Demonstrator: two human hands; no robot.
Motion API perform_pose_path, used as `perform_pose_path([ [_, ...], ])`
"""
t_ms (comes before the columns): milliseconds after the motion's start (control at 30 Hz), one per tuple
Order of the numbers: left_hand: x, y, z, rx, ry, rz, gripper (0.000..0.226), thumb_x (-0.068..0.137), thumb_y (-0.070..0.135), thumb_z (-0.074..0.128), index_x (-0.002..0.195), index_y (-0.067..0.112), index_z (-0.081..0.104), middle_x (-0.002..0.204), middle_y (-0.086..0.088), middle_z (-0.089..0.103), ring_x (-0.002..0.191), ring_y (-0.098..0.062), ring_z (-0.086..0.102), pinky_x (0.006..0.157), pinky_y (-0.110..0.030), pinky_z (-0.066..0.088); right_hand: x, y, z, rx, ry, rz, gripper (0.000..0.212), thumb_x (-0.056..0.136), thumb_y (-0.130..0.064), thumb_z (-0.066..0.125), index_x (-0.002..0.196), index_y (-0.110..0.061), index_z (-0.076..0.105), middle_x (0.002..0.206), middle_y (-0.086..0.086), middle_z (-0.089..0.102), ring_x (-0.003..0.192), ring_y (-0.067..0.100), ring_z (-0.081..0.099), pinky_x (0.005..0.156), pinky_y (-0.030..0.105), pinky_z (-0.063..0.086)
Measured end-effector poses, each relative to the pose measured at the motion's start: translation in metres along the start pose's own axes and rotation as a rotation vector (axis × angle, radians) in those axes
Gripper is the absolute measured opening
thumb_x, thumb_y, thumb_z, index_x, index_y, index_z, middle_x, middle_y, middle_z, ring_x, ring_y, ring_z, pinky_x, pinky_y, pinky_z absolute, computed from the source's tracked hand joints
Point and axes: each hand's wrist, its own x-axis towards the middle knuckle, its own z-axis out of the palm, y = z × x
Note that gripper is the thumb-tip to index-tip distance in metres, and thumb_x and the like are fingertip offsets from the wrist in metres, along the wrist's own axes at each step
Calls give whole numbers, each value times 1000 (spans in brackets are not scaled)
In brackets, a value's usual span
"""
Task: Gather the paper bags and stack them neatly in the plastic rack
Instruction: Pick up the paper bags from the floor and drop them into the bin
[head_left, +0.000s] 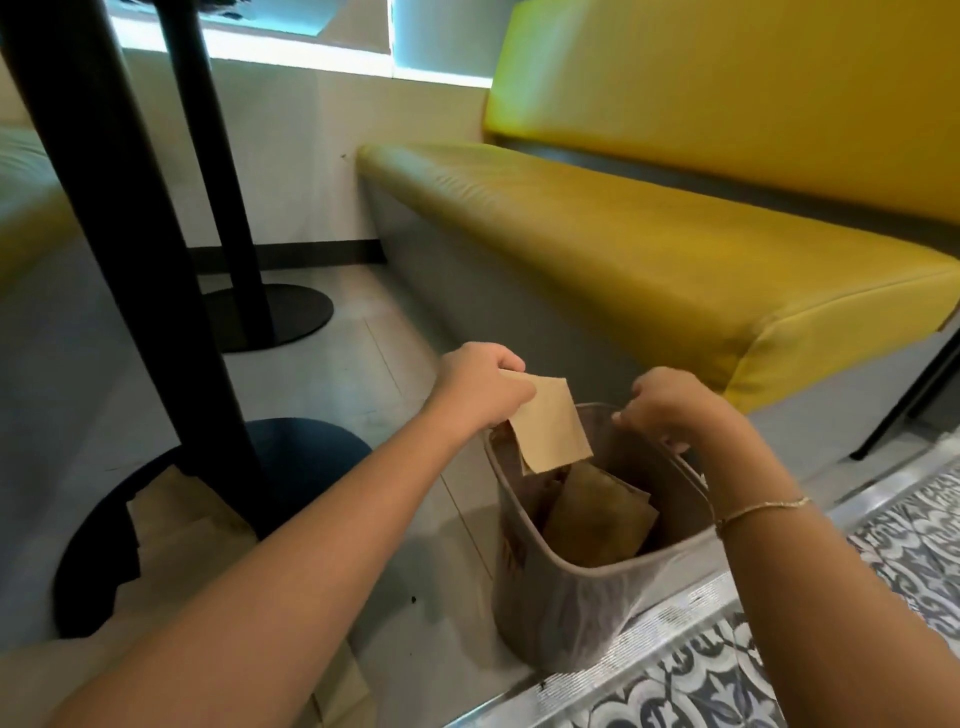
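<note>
A grey plastic rack (576, 603) stands on the floor in front of me, with several brown paper bags (602, 519) inside it. My left hand (480, 387) grips a flat brown paper bag (550, 426) by its top edge, and the bag hangs over the rack's left rim. My right hand (660, 402) holds the rack's far rim with curled fingers. More paper bags (176, 512) lie on the floor at the table base to the left, and another lies near my left elbow (343, 680).
A yellow bench seat (649, 249) runs behind the rack. Black table legs (119, 218) with round bases (291, 452) stand to the left. A metal strip (665, 623) and patterned tiles (883, 545) border the floor at the right.
</note>
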Motion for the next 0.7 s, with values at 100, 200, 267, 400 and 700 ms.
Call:
perform_pose_path([
  [100,1,7,29,76,-139,-60,34,87,24,60,117,7,61,105,-7,68,79,-19,69,77,-32,58,2,-9,-8,41,105,-35,39,87,-32,63,117,-7,58,100,9,58,88,27,61,80,38,56],
  [200,2,6,46,-96,-188,-160,55,89,35,61,135,10,44,117,-11,63,67,-15,67,65,-28,59,1,-26,1,38,119,-87,40,87,-35,63,116,-8,58,98,6,58,85,22,61,76,33,55],
  [267,3,-5,43,-176,-136,-164,55,89,35,61,137,15,43,127,-8,57,64,-10,63,51,-18,55,-2,-42,12,63,144,-137,40,87,-34,63,119,-10,58,108,8,61,93,22,60,76,30,51],
  [400,4,-68,17,-206,96,-230,29,91,24,57,119,20,58,113,-2,62,75,-15,64,61,-25,57,-12,-80,41,161,185,-294,35,90,-28,59,123,-15,58,120,7,61,105,22,59,85,30,48],
  [700,-56,-293,-6,335,-7,-721,27,86,16,53,109,2,61,112,-14,63,102,-30,59,82,-33,48,-27,-156,217,-112,-227,-520,31,90,-19,55,120,-11,58,116,10,60,102,25,60,83,33,52],
])
